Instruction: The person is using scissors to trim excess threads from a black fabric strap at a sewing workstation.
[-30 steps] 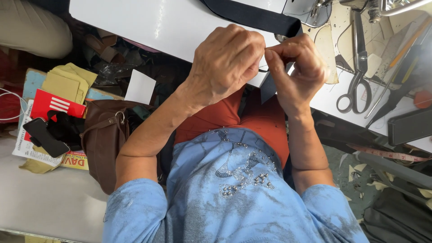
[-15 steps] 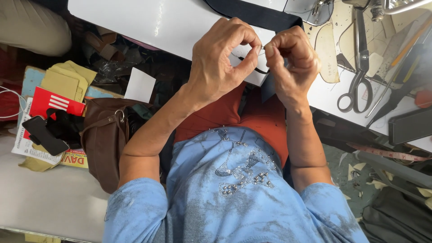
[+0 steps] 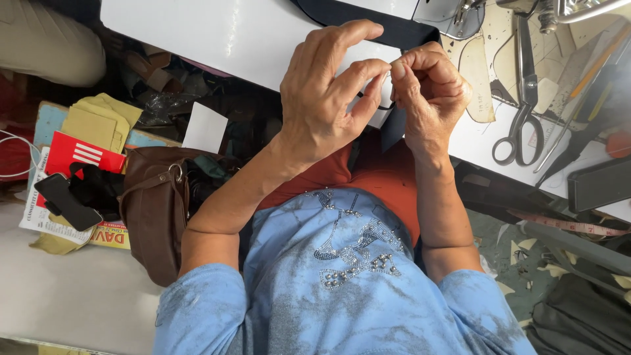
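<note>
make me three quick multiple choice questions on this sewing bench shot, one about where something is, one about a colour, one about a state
1. Where do the scissors lie?
A. on the white table, right of the hands
B. inside the brown bag
C. on the person's lap

2. What colour is the bag beside the person?
A. green
B. brown
C. white

3. How are the left hand and right hand?
A. flat on the table
B. far apart
C. raised, fingertips pinched together

Key: 1 A, they rest on the tabletop past the right hand. 2 B, its leather looks brown. 3 C, the fingertips meet above the table edge.
</note>
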